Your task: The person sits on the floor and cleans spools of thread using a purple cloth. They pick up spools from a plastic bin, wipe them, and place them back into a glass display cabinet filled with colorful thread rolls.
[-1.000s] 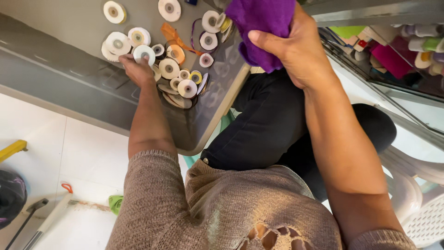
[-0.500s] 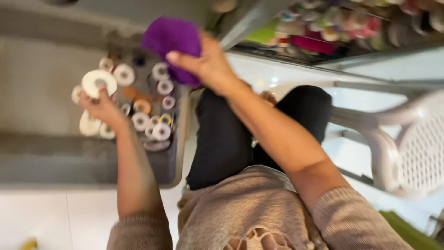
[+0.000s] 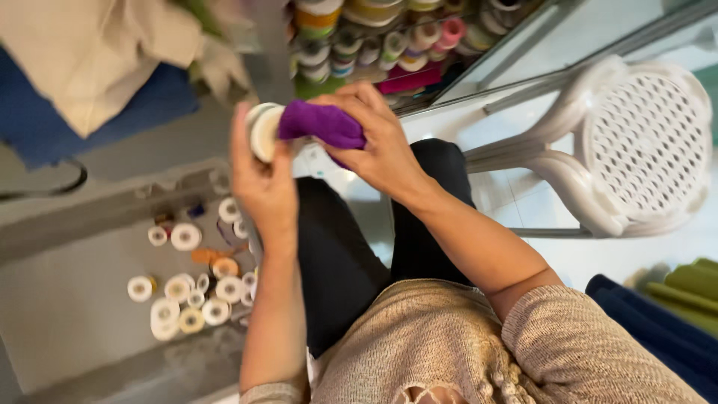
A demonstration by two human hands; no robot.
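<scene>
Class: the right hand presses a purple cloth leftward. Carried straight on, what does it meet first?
Probably the white ribbon spool in the left hand; the right hand already presses the purple cloth against it.

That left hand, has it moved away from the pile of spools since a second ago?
Yes. The left hand left the spools on the grey tray and now holds a white spool against the purple cloth.

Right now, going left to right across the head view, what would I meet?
Blue cloth → white spools on the grey tray → left hand holding a white roll → purple cloth → right hand → white plastic chair.
</scene>
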